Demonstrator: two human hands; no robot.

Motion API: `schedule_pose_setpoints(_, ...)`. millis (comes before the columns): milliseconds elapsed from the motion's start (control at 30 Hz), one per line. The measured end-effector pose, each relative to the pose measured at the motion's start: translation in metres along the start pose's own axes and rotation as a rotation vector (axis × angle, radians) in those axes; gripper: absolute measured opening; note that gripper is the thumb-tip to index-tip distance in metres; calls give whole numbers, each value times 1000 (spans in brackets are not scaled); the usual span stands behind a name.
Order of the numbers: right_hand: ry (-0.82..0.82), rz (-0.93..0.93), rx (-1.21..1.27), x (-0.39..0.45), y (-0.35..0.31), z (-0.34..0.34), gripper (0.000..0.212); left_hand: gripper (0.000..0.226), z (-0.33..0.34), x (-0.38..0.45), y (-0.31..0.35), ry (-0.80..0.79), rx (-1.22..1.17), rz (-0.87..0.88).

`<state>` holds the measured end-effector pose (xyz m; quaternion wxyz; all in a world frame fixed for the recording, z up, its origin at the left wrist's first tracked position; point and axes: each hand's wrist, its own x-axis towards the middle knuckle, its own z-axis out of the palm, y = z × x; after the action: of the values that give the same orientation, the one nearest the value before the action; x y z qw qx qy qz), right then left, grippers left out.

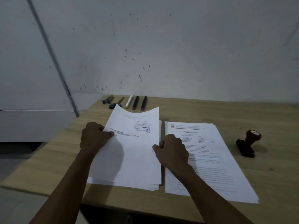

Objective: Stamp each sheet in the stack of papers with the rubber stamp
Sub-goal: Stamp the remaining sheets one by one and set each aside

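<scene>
Sheet (134, 143), already stamped, was held over left pile (155, 185): left hand (94, 136) and right hand (172, 149) each pinched an edge. Rubber stamp (248, 143) lay tipped far right on desk (210, 109). Risk: lifted far edge curling, sheet landing skewed, fresh ink smearing.

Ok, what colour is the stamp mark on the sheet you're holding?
Blue-purple, on the held sheet, beside the signature; head view.

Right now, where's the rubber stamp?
In the head view the rubber stamp lies tipped on the wooden table, far right, just beyond the right-hand paper stack; neither hand touches it.
</scene>
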<state>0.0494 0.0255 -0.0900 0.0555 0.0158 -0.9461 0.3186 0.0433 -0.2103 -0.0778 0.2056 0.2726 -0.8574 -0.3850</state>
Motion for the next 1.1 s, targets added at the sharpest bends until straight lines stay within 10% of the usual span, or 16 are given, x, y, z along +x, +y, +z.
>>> schedule_pose_setpoints(1100,92,-204,-30,-13,16,-1,39,53,32,-32,12,27,197,179)
